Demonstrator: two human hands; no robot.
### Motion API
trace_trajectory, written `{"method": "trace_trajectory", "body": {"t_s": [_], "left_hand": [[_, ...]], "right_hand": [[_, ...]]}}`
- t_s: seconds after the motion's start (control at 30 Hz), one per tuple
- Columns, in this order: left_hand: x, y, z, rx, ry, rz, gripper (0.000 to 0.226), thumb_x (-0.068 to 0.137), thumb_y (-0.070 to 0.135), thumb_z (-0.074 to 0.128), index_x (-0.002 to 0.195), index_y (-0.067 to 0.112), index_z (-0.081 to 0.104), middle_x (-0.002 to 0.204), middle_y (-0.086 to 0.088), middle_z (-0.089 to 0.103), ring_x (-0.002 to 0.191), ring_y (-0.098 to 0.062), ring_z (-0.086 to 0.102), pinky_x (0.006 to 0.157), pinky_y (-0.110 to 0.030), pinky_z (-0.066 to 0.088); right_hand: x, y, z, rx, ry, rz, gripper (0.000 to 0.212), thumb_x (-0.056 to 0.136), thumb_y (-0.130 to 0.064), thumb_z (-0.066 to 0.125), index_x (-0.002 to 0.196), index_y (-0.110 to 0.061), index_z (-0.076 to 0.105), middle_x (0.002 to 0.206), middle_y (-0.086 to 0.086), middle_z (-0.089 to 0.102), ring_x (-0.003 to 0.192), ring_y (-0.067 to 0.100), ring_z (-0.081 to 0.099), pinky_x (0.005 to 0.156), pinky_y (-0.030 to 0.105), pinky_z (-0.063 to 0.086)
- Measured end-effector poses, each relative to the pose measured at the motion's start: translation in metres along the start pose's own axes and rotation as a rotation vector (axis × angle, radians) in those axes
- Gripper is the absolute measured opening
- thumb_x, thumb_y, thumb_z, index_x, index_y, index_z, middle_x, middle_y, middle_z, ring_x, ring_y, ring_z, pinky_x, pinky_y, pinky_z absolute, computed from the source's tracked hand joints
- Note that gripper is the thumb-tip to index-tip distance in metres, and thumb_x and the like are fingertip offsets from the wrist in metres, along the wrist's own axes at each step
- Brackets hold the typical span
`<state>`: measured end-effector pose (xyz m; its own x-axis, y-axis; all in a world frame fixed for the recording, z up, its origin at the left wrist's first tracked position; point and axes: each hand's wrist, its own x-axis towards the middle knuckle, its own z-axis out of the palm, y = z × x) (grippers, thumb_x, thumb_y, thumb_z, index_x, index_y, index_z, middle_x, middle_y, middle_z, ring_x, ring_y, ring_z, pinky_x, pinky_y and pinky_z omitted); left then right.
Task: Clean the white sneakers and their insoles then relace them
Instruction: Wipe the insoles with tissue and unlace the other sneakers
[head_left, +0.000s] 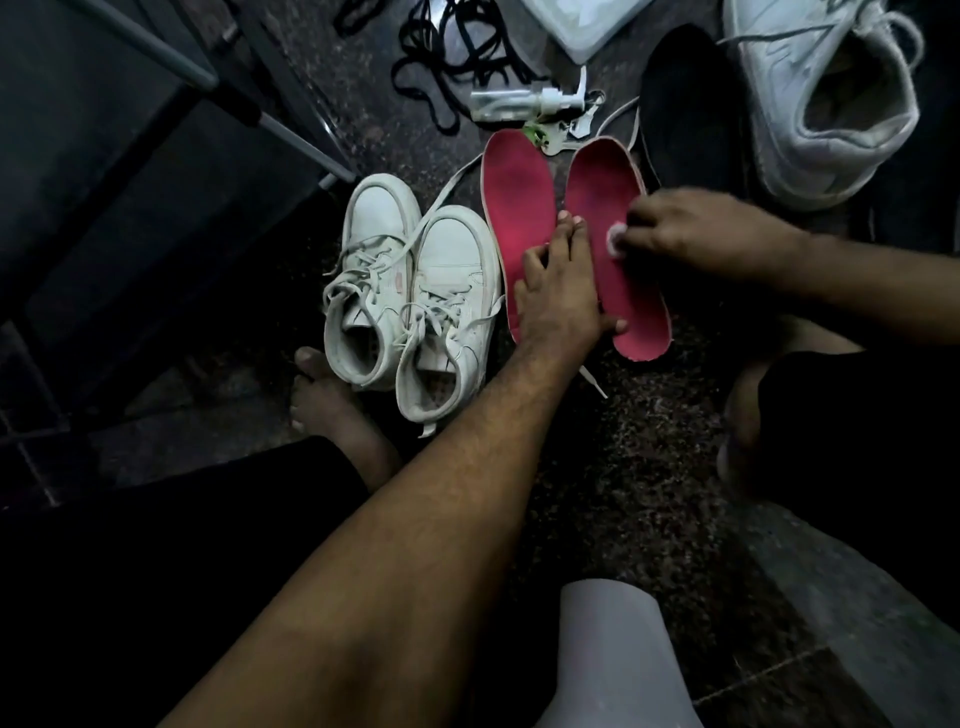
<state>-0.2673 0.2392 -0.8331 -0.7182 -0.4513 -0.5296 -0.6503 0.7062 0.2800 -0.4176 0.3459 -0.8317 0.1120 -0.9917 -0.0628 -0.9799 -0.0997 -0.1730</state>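
Observation:
Two pink insoles lie side by side on the dark speckled floor, a left insole and a right insole. My left hand lies flat across both, fingers straight, pressing them down. My right hand pinches a small white pad against the right insole. A pair of small white sneakers with loose white laces stands to the left of the insoles.
A larger white sneaker and a black insole lie at the back right. A clear spray bottle, black laces and a white container are behind. Metal furniture legs are at left. A white bottle stands near.

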Motion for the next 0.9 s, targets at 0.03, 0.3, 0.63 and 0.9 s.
{"method": "trace_trajectory", "body": {"t_s": [0.03, 0.3, 0.63, 0.9], "left_hand": [[-0.001, 0.001, 0.0, 0.004, 0.006, -0.001, 0.13, 0.061, 0.049, 0.089, 0.159, 0.02, 0.009, 0.165, 0.006, 0.008, 0.136, -0.027, 0.024, 0.108, -0.046, 0.034], [0.001, -0.002, 0.001, -0.017, 0.016, 0.003, 0.129, 0.061, 0.049, 0.09, 0.158, 0.021, 0.011, 0.165, 0.007, 0.01, 0.137, -0.028, 0.023, 0.108, -0.046, 0.035], [-0.001, 0.006, -0.002, -0.006, -0.005, -0.025, 0.131, 0.063, 0.046, 0.09, 0.159, 0.021, 0.004, 0.165, 0.006, 0.006, 0.137, -0.029, 0.023, 0.109, -0.048, 0.034], [0.001, 0.009, -0.003, 0.016, -0.053, -0.036, 0.12, 0.068, 0.044, 0.088, 0.157, 0.016, 0.012, 0.163, 0.0, 0.008, 0.14, -0.035, 0.022, 0.109, -0.052, 0.034]], "right_hand": [[0.003, 0.007, -0.001, 0.032, 0.041, 0.097, 0.025, 0.098, -0.017, 0.052, 0.103, 0.004, 0.064, 0.087, 0.023, 0.053, 0.074, 0.04, 0.057, 0.058, 0.041, 0.041], [0.013, 0.002, -0.004, 0.01, -0.011, -0.252, 0.038, 0.093, -0.02, 0.04, 0.098, 0.003, 0.069, 0.088, 0.018, 0.059, 0.07, 0.036, 0.062, 0.055, 0.041, 0.051], [0.048, 0.032, -0.037, -0.101, -0.069, -0.1, 0.023, 0.088, -0.017, 0.059, 0.102, -0.001, 0.068, 0.092, 0.019, 0.062, 0.081, 0.039, 0.064, 0.066, 0.044, 0.054], [0.058, 0.008, -0.041, -0.098, -0.003, -0.155, 0.01, 0.088, -0.009, 0.056, 0.092, -0.002, 0.061, 0.088, 0.018, 0.056, 0.074, 0.036, 0.059, 0.062, 0.044, 0.046]]}}
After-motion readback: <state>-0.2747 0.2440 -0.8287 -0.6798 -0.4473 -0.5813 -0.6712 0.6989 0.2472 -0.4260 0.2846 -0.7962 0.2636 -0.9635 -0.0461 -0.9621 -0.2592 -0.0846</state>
